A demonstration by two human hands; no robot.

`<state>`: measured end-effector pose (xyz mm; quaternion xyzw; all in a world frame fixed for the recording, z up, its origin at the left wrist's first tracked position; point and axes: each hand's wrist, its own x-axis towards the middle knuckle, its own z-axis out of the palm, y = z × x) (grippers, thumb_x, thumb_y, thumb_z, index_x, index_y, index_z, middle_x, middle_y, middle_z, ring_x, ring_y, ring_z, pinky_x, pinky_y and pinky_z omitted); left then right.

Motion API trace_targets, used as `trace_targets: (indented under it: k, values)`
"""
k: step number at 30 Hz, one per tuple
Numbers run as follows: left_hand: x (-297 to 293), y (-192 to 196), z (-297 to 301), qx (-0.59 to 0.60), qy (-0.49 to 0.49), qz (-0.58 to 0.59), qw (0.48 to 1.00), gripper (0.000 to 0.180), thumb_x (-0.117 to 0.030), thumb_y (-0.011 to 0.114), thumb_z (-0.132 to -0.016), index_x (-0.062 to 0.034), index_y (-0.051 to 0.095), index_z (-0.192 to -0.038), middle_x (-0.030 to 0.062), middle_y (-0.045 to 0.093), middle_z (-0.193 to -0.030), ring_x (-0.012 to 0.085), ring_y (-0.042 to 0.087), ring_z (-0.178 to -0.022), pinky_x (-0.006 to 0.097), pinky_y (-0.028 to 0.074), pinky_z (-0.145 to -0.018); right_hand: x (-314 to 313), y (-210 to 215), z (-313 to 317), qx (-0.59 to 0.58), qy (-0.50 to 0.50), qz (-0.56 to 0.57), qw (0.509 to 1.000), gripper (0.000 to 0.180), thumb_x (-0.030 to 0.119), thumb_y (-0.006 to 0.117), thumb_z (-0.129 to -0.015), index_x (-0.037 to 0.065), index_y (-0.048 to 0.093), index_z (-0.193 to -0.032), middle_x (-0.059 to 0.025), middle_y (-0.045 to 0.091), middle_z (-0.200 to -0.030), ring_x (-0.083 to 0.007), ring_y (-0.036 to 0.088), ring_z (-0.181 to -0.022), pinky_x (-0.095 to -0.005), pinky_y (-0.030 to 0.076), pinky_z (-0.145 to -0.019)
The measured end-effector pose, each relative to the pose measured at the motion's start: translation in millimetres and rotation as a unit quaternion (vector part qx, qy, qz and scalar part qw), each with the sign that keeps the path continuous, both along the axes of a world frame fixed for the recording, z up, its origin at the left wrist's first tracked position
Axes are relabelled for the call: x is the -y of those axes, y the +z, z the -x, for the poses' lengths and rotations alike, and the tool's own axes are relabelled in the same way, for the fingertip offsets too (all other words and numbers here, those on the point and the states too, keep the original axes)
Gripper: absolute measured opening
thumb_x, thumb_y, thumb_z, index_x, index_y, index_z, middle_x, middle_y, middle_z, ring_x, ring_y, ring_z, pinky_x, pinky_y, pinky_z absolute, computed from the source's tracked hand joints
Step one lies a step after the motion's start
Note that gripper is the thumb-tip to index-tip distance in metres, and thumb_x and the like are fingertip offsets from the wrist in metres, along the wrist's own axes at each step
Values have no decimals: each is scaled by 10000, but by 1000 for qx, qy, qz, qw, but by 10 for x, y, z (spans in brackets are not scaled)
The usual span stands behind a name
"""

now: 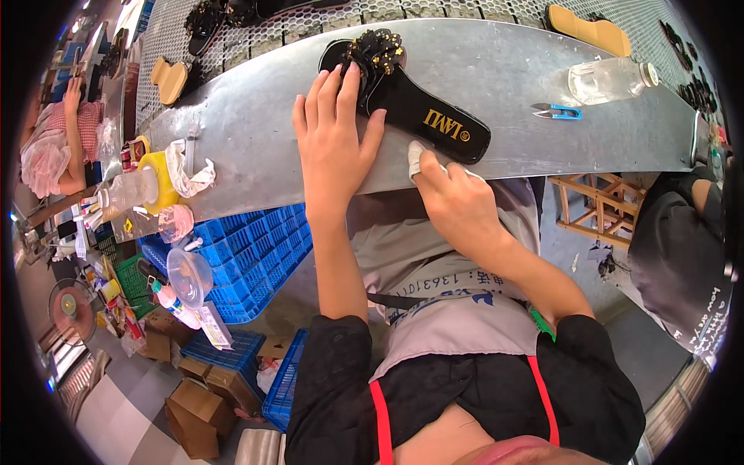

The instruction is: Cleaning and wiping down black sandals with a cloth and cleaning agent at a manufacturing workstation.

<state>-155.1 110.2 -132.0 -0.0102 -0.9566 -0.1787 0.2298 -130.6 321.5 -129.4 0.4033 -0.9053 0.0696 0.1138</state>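
Note:
A black slipper (418,110) lies on the metal bench, its gold-lettered insole facing up. Black ruffled flower trim with gold beads (378,53) covers its strap at the far end. My left hand (332,147) lies on the slipper's near left side, fingers stretched out over the edge of the strap and thumb apart by the insole. Close to the heel, at the bench's front edge, my right hand (459,203) is closed on a small white cloth (417,160), part of which shows at the fingertips. Whether the cloth touches the slipper I cannot tell.
Blue-handled thread snips (556,111) and a clear bottle (606,81) lie on the bench to the right. A yellow container (161,184) with white cloth stands left. Beyond runs a mesh conveyor (294,23) carrying footwear. Blue crates (252,260) stand below; people are at both sides.

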Motion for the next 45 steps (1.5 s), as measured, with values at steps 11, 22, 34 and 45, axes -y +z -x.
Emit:
trace_targets:
  k: [11, 22, 34, 45]
  values:
    - [-24, 12, -22, 4, 8, 6, 1000, 650, -294, 711, -961, -77, 492, -1533, 192, 542, -1480, 367, 458, -1431, 514, 308, -1203, -84, 334, 172, 43, 11, 69, 997, 475, 67, 683, -801, -12, 692, -1270, -43, 597, -1139, -155, 591, -731, -292, 539, -611]
    - [-21, 0, -15, 4, 2, 1, 1000, 645, -278, 719, -956, -71, 497, -1525, 192, 533, -1490, 380, 458, -1430, 519, 306, -1207, 31, 45, -19, 19, 0, 11, 1000, 399, 115, 704, -771, 4, 726, -1154, -27, 578, -1102, -132, 563, -683, -272, 514, -541]
    - [-12, -12, -33, 0, 12, -1, 1000, 641, -301, 710, -959, -95, 490, -1525, 151, 542, -1496, 350, 457, -1433, 563, 298, -1202, 19, 309, 157, 63, -22, 107, 992, 462, 51, 683, -783, -17, 707, -1239, -39, 601, -1077, -150, 590, -685, -280, 535, -580]
    - [-12, -23, -30, 1, 9, 0, 1000, 636, -295, 711, -960, -94, 491, -1523, 152, 543, -1497, 349, 460, -1431, 564, 302, -1198, 224, 124, -89, 12, -34, 7, 999, 240, 116, 706, -815, 16, 732, -1031, -30, 580, -1065, -108, 570, -610, -251, 500, -477]
